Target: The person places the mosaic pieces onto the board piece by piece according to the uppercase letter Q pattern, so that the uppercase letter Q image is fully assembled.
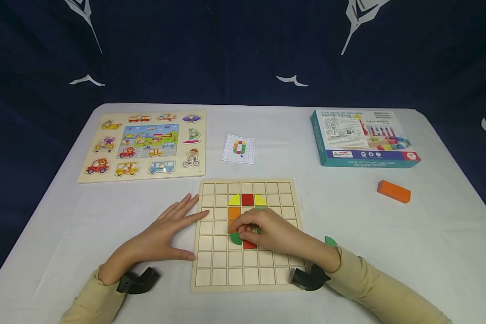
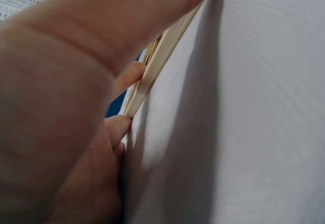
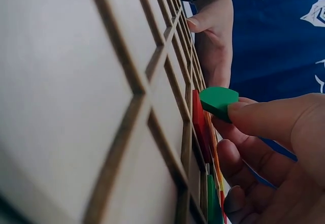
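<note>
A wooden grid board (image 1: 219, 274) lies on the table with coloured pieces in its cells. Yellow quarter-circles (image 1: 260, 200) flank a red square (image 1: 247, 200) in the upper row, and an orange square (image 1: 234, 212) sits below the left one. My right hand (image 1: 269, 231) pinches a green quarter-circle piece (image 3: 218, 101) between thumb and fingers, tilted above the board beside a red square (image 3: 199, 125). My left hand (image 1: 158, 234) spreads its fingers along the board's left edge, with thumb and fingertips touching it. The right hand hides some middle cells.
A small pattern card (image 1: 239, 149) lies behind the board. To its left is a vehicle puzzle (image 1: 146, 166); to its right, a boxed bead set (image 1: 366, 139) and an orange block (image 1: 393, 191). Another green piece (image 1: 330, 241) shows beside the right forearm.
</note>
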### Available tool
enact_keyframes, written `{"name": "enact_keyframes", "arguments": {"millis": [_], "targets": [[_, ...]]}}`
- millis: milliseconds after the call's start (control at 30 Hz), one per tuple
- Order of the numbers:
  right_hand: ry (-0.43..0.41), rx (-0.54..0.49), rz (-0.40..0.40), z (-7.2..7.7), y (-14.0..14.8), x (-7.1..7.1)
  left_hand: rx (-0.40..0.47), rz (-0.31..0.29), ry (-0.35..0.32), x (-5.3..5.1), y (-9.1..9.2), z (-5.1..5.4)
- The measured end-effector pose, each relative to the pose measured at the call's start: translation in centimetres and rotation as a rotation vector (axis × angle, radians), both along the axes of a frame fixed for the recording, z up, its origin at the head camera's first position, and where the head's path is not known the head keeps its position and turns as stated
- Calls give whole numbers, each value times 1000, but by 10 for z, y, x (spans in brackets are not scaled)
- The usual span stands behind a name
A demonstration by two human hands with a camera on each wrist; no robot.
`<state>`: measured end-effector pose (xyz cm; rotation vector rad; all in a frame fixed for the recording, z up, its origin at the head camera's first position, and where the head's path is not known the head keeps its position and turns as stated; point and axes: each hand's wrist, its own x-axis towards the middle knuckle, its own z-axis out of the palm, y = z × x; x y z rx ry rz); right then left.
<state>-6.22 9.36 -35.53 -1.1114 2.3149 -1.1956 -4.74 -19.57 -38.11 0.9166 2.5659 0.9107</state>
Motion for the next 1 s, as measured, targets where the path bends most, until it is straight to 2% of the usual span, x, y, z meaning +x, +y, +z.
{"name": "enact_keyframes", "arguments": {"millis": [200,533,733,1000], "targets": [[20,3,7,0,1,0,-6,0,0,0,0,0],[52,81,55,0,2,0,-14,5,-2,-1,2,1],[94,95,53,-1,1,0,-10,7,-10,-1,1,0],[137,166,50,0,-3,0,-6,0,-5,0,0,0]]}}
